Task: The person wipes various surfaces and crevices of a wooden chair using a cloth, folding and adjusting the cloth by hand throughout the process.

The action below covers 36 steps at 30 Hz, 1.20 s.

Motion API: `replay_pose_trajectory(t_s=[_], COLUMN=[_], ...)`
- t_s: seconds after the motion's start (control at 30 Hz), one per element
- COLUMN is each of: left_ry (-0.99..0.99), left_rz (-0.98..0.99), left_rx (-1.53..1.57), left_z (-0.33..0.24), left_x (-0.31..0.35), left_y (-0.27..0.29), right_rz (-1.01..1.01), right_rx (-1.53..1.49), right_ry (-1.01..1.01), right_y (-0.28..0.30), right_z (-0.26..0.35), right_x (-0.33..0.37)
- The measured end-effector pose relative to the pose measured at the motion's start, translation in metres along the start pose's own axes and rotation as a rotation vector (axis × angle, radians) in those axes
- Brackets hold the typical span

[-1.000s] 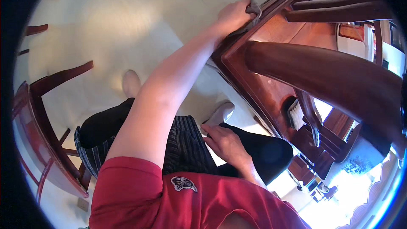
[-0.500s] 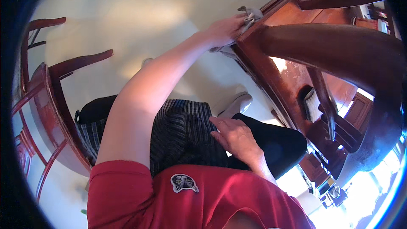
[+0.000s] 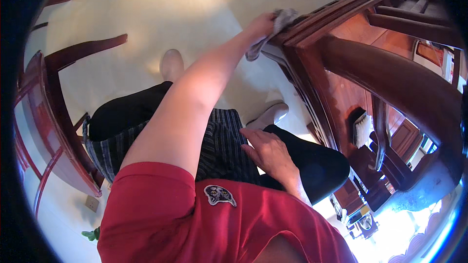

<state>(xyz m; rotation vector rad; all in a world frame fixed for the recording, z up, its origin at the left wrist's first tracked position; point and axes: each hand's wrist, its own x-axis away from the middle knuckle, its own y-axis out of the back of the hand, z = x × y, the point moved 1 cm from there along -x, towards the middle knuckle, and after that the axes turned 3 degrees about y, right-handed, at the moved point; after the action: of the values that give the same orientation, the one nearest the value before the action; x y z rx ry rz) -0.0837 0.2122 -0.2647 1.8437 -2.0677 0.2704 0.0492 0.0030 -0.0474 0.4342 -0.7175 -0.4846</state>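
My left arm reaches forward and across to the right. In my left hand (image 3: 263,25) is a grey cloth (image 3: 282,21), bunched at the front corner of a large dark-wood bench or armchair (image 3: 390,70); one end of it hangs below the hand. The fingers are partly hidden by the cloth. My right hand (image 3: 274,155) rests over my lap, near the right knee, back of the hand up. Its fingers are loosely stretched and hold nothing. Beneath it lies striped dark fabric (image 3: 226,136) across my legs.
A brush with pale bristles (image 3: 361,130) sits among the bench's wooden parts. At the left stands a reddish wooden chair (image 3: 48,112), its curved leg jutting toward the middle. My shoes (image 3: 172,65) are on the pale floor. A wall socket (image 3: 91,203) shows at lower left.
My left hand has shifted slightly left and up with the cloth, now at the corner's end. The view has moved, showing more of the bench and my left shoe. My right hand stays put.
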Motion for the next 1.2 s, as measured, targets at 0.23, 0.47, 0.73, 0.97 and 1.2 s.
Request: replay_pose_trajectory(t_s=[0.23, 0.47, 0.73, 0.97, 1.2], left_ry=[0.32, 0.441, 0.421, 0.378, 0.291], left_rz=[-0.331, -0.316, -0.205, -0.271, -0.418], left_rx=[1.333, 1.163, 1.593, 1.553, 1.087], left_z=[0.052, -0.016, 0.049, 0.108, 0.018], left_x=[0.053, 0.11, 0.054, 0.034, 0.12], left_y=[-0.001, -0.128, -0.106, -0.112, -0.14], right_rz=[-0.02, 0.026, -0.046, -0.044, -0.073], right_rx=[-0.008, 0.003, -0.05, -0.082, -0.096], right_ry=[0.015, -0.021, -0.01, 0.017, 0.056], right_y=[-0.001, -0.004, -0.006, -0.004, 0.0], right_z=[-0.003, -0.008, -0.021, -0.024, -0.021], right_x=[-0.003, -0.003, -0.003, 0.005, 0.007])
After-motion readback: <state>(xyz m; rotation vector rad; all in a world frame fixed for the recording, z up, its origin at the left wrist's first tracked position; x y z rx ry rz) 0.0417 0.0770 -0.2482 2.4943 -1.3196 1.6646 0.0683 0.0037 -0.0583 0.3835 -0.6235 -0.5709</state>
